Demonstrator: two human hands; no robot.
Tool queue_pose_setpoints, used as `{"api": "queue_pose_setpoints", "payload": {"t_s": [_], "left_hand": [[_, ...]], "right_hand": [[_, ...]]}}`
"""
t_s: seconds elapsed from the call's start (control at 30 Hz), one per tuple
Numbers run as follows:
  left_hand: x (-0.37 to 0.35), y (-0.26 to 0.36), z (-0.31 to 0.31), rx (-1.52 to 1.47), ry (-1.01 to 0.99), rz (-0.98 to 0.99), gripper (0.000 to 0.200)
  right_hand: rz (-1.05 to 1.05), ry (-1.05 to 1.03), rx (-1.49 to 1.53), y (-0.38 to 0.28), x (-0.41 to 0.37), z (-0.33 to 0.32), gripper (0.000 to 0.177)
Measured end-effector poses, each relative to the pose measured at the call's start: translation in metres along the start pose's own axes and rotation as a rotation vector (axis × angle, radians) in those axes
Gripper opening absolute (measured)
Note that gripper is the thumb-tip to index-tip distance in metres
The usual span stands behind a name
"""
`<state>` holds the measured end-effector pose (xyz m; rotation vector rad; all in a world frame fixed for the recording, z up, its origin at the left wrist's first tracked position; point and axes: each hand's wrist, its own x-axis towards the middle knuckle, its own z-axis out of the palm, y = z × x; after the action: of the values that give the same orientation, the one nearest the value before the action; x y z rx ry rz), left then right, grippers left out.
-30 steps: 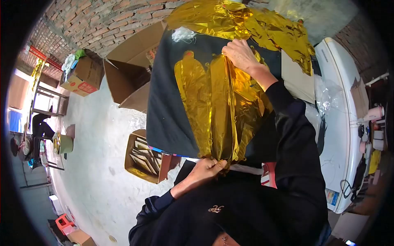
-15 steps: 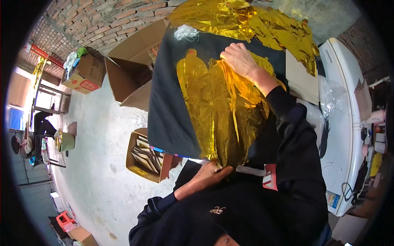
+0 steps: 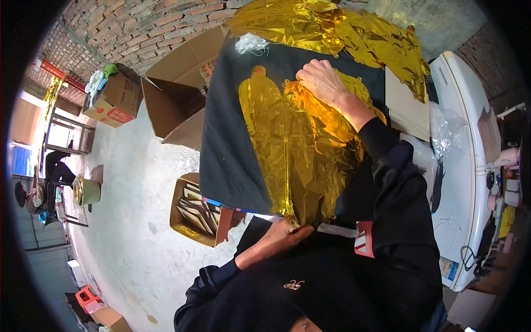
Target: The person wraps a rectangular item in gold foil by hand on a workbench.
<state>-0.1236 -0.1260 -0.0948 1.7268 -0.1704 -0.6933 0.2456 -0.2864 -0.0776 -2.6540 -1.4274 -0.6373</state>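
Note:
A flat sheet of shiny gold foil, seemingly a deflated foil balloon (image 3: 276,138), lies across a black cloth (image 3: 227,149) on the table. My right hand (image 3: 322,82) is closed on its far part, fingers curled over the foil edge. At the near table edge, my left hand (image 3: 283,235) pinches the narrow end of the same foil between thumb and fingers. Beyond my right hand, more crumpled gold foil (image 3: 293,25) is spread along the table's far side. A bundle of white string (image 3: 251,43) sits close to that pile.
Left of the table stand an open cardboard box (image 3: 171,110) and a smaller box (image 3: 180,224) holding flat pieces. A white appliance (image 3: 459,138) is at the right, beside a cardboard sheet (image 3: 406,105). Another carton (image 3: 113,99) is by the brick wall.
The foil under my right hand has shifted, its raised fold now flatter and more crinkled. My right hand moved very slightly; my left hand stays in place.

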Motion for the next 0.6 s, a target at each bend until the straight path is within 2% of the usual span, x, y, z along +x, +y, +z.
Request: {"api": "queue_pose_setpoints", "payload": {"t_s": [0.1, 0.2, 0.4, 0.5, 0.6], "left_hand": [[0.001, -0.002, 0.001, 0.061, -0.011, 0.054, 0.035], [0.002, -0.005, 0.0, 0.058, -0.059, 0.018, 0.033], [0.004, -0.009, 0.004, 0.036, 0.009, 0.084, 0.032], [0.001, -0.009, -0.005, 0.233, -0.128, 0.125, 0.031], [-0.025, 0.032, -0.03, 0.569, -0.002, 0.042, 0.028]], "right_hand": [[-0.01, 0.012, 0.017, -0.004, 0.001, -0.002, 0.011], [-0.02, 0.035, 0.013, -0.003, 0.002, 0.004, 0.009], [-0.002, 0.045, 0.025, -0.004, 0.002, 0.006, 0.009], [-0.006, 0.065, 0.041, -0.004, 0.001, 0.009, 0.009], [-0.006, 0.082, 0.039, -0.003, 0.002, 0.011, 0.01]]}}
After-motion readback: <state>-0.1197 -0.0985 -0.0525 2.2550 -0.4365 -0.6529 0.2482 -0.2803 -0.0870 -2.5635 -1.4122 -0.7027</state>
